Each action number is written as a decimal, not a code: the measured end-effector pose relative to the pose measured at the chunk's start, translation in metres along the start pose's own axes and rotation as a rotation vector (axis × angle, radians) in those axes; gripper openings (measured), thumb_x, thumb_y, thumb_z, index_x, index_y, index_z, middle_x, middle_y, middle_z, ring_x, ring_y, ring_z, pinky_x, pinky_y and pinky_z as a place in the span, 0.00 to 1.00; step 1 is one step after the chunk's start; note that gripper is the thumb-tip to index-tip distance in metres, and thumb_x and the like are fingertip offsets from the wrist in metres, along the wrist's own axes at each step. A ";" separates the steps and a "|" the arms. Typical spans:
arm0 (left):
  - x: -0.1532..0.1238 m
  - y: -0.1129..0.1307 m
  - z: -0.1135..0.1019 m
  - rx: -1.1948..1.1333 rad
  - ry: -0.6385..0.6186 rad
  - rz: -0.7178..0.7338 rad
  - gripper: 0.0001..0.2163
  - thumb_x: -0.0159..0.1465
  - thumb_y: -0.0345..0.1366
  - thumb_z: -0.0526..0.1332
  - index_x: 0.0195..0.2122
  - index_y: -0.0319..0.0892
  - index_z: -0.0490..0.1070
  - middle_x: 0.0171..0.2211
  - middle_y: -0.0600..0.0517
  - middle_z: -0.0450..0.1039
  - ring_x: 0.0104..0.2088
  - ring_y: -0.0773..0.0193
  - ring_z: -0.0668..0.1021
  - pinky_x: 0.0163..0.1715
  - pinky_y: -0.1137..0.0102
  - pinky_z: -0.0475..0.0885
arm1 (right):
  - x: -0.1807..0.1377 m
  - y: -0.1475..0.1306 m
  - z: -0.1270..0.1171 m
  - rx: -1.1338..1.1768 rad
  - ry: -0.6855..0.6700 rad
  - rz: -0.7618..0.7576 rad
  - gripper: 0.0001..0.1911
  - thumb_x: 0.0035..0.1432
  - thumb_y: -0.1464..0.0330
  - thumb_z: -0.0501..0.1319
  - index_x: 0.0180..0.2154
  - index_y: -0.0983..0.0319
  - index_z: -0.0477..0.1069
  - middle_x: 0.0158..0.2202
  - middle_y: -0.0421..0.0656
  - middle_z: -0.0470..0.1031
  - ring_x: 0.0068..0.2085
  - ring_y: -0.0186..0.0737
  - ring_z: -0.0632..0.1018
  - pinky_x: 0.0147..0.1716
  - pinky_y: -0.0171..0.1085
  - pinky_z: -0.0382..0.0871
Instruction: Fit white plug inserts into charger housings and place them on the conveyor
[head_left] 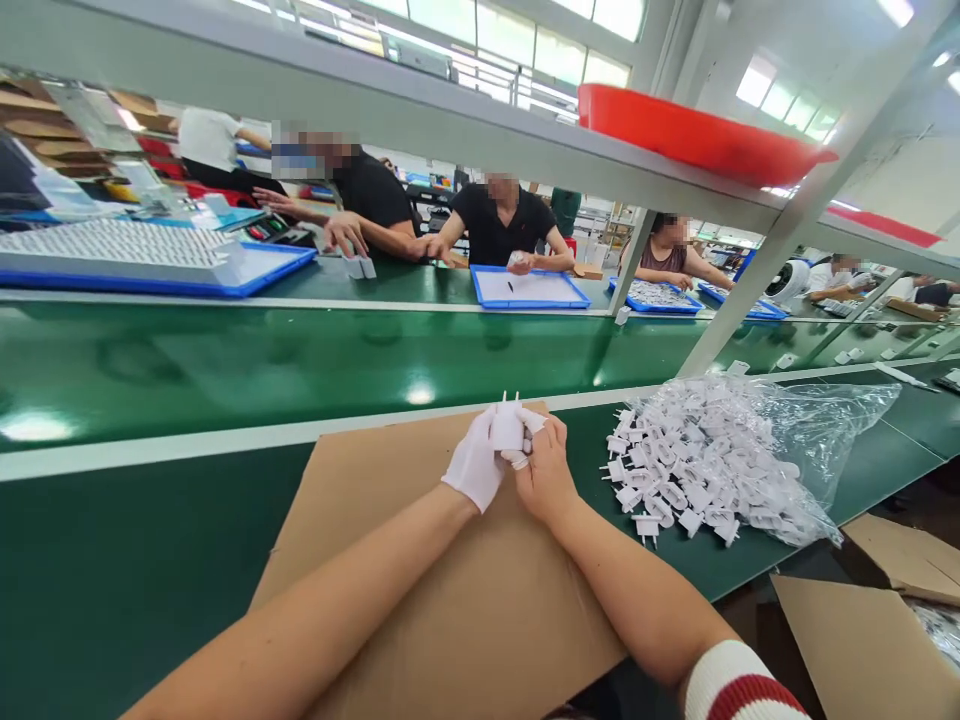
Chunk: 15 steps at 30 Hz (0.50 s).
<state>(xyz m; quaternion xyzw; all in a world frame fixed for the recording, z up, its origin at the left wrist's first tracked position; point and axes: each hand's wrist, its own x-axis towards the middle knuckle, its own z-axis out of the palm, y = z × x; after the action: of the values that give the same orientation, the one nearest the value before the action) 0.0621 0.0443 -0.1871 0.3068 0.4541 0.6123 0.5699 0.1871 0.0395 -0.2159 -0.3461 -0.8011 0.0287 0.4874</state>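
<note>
A white two-pin plug (508, 428) is held upright over the cardboard sheet, its metal pins pointing up. My left hand (477, 462), in a white glove, grips it from the left side. From the right, my right hand (544, 462) closes its fingers on the same plug; white coverings show on some of its fingertips. The inner fingers are partly hidden behind the plug. To the right of my hands lies a large heap of similar white plug pieces (679, 455), spilling from a clear plastic bag (821, 425).
Under my forearms is a flat cardboard sheet (442, 610) on the green bench (150, 580). Beyond runs a green belt (300, 350), with co-workers and blue trays (532, 300) across it. A shelf overhead carries a red tray (690, 135). Open cartons (862, 650) stand lower right.
</note>
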 end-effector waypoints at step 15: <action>0.089 0.003 -0.053 0.969 0.074 0.339 0.17 0.56 0.38 0.64 0.47 0.40 0.77 0.41 0.47 0.81 0.41 0.54 0.79 0.47 0.64 0.73 | -0.002 0.024 0.010 0.005 -0.482 0.427 0.33 0.61 0.74 0.63 0.66 0.65 0.60 0.66 0.55 0.68 0.64 0.53 0.70 0.65 0.54 0.65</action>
<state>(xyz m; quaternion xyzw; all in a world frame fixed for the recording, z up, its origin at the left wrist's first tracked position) -0.0008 0.1199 -0.2183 0.5831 0.6495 0.4257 0.2386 0.1926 0.0597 -0.2315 -0.4883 -0.8028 0.2134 0.2675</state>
